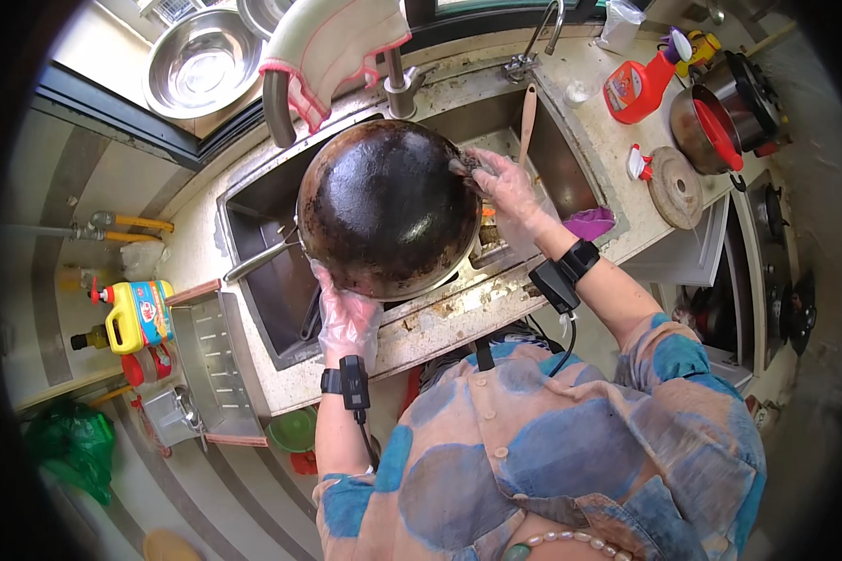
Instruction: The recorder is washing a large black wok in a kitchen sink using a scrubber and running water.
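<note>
A wok [389, 203] is tilted over the double-basin sink with its blackened, wet-looking underside facing me. Its metal handle [261, 259] points out to the left above the left basin [270, 308]. My left hand [347, 319], in a clear plastic glove, grips the rim at the lower left. Some of its fingers are hidden behind the wok. Against the right side of the underside, my gloved right hand [509, 189] presses a dark scouring pad [469, 166], which looks like steel wool. Beyond that hand, a wooden handle [528, 126] rises from the right basin [565, 151].
A cloth [344, 49] drapes over the large faucet [398, 88]; a thin tap [533, 52] stands behind the right basin. On the right counter are a red spray bottle [638, 88], a pot [695, 133] and a round board [676, 188]. A purple cloth [589, 223] lies at the sink's corner.
</note>
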A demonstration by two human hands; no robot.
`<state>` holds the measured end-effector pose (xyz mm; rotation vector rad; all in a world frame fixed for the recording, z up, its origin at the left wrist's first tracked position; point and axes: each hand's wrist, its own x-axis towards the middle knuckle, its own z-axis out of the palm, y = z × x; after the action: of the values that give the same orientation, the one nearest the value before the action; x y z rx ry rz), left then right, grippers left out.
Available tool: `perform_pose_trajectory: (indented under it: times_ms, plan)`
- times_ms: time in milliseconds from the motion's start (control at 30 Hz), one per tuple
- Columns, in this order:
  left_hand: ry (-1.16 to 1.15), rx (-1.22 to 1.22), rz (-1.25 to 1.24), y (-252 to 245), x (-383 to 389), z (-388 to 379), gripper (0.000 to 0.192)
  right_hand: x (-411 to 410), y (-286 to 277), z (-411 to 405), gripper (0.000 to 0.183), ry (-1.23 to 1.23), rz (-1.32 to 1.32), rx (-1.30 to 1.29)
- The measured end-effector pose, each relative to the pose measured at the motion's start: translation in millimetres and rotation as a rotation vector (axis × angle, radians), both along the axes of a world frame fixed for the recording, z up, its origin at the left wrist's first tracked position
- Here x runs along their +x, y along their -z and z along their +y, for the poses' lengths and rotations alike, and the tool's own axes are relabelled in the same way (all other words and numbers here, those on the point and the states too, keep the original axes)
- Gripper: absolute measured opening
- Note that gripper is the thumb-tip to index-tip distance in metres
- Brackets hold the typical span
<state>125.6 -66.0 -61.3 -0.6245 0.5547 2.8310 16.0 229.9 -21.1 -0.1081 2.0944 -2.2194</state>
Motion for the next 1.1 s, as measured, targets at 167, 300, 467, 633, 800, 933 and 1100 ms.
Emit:
perform_pose_trajectory:
  times_ms: [167,300,467,633,800,933,1100]
  plan:
    - [0.016,-0.077,-0.011,30.5,12.6,-7.8,0.064,9.3,30.0,6.7,0.039,0.088,0.15,0.661]
    - [-0.058,-0.172,-0.173,14.6,11.0,17.7,0.062,2.7,73.3,18.6,0.037,0.226,0.149,0.705]
    - [-0.016,-0.252,-0.166,25.2,18.6,13.7,0.053,-8.4,74.1,22.0,0.031,0.45,0.309,0.808]
    - [0.144,-0.544,0.052,-0.3,27.7,21.9,0.062,-12.5,72.7,19.1,0.027,0.572,0.227,0.832]
    - [0.231,-1.019,0.187,-17.2,30.9,30.4,0.063,-8.5,79.4,25.9,0.024,0.491,-0.452,0.009]
    - [0.064,-0.139,0.022,-4.9,19.6,33.6,0.06,-12.7,12.7,15.7,0.028,0.399,-0.844,-0.727]
    - [0.037,0.075,-0.051,-12.5,22.4,37.0,0.054,-14.1,-4.5,17.5,0.034,0.1,-0.832,-0.852]
